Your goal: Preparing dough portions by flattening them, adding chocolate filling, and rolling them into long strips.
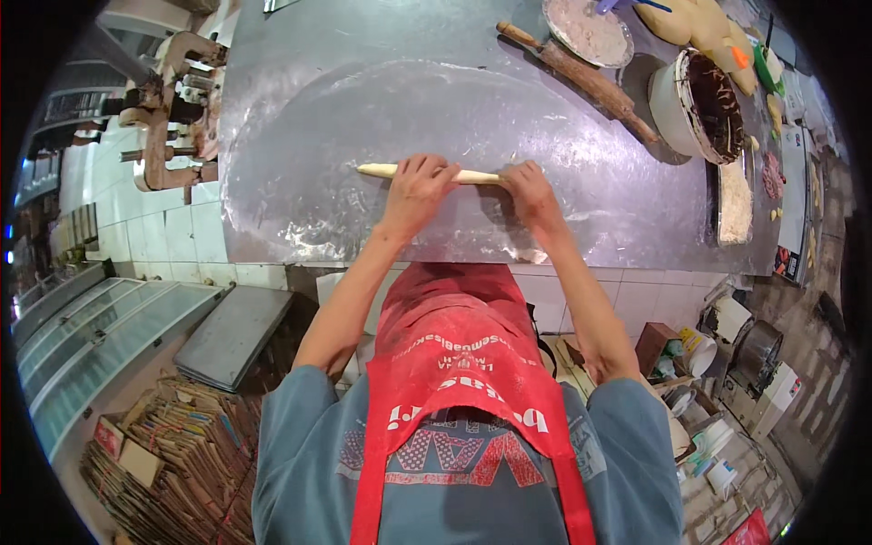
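A thin pale rope of dough lies across the floured steel worktop. My left hand presses down on its middle, fingers spread flat over it. My right hand rests on the rope's right end, palm down. The dough's left tip sticks out past my left hand; the part under both palms is hidden. A short stretch shows between the hands.
A wooden rolling pin lies at the back right beside a metal bowl of filling and a white pot with dark contents. A tray of flour sits at the right edge. Flattened cartons are stacked on the floor to the left.
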Motion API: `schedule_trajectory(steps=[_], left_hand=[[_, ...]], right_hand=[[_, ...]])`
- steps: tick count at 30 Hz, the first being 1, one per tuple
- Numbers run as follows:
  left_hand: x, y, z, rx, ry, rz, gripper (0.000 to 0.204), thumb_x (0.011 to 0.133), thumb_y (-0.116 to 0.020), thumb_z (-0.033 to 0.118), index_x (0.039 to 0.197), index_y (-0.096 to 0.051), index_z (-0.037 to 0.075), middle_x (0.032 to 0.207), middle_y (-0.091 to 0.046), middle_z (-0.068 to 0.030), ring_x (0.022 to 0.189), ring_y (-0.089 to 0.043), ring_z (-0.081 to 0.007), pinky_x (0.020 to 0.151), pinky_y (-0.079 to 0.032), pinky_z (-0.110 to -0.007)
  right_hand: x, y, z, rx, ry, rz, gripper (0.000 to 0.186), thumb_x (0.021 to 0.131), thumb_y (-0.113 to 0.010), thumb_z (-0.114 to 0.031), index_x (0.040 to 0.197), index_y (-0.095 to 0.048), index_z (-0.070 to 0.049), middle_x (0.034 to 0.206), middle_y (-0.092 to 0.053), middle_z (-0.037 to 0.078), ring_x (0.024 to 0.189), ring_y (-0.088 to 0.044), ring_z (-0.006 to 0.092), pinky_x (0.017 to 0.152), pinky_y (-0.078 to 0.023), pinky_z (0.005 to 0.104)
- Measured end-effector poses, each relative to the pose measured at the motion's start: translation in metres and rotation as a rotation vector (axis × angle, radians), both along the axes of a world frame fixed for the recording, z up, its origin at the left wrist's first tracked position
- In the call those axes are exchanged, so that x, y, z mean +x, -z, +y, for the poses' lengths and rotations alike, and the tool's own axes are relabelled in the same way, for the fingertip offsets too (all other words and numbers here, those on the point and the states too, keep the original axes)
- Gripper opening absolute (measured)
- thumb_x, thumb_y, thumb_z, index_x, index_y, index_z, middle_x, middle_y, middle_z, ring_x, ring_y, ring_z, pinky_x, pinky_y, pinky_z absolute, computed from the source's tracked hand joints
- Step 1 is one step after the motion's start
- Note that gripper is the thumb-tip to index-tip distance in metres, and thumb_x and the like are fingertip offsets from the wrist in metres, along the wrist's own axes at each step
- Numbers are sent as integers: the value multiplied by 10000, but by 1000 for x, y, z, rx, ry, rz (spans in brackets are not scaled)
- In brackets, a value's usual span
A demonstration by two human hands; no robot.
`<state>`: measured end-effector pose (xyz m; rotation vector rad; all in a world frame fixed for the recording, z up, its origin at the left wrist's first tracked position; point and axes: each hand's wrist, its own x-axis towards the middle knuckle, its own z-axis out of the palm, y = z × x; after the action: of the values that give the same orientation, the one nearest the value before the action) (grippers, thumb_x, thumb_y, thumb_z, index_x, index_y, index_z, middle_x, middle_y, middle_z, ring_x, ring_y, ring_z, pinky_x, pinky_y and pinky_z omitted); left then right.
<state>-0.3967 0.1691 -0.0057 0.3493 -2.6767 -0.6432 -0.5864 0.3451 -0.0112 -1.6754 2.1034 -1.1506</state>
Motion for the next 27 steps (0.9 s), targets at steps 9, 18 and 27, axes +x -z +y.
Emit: schedule_trajectory(steps=[9, 18, 27], left_hand=[[-28, -10, 27, -57, -60, 23, 309, 887, -714, 144, 1196, -718, 128, 1119, -650, -61, 1067, -598, -273, 973, -440, -445], [-18, 15, 35, -182, -165, -22, 331, 951, -637, 263, 1214, -713, 77, 1362, -620, -99, 1291, -551, -298, 1113, -376, -516], [6, 10, 24, -223, -428, -171, 547, 1057, -502, 428, 1473, -535, 75, 1558, -470, -189, 1468, -397, -386, 1201, -173, -677]], right_hand=[[11, -14, 5, 66, 154, 273, 425, 835, -638, -10, 1259, -643, 15, 1158, -644, 182, 1103, -592, 390, 958, -474, 484], [64, 3, -39, 59, 275, 104, 616, 991, -593, -266, 1526, -442, -1, 1549, -473, 225, 1446, -421, 428, 1190, -304, 567], [24, -4, -33, 439, 519, 402, 657, 1024, -544, -425, 1569, -417, -81, 1646, -349, 187, 1525, -305, 384, 1200, -196, 669]])
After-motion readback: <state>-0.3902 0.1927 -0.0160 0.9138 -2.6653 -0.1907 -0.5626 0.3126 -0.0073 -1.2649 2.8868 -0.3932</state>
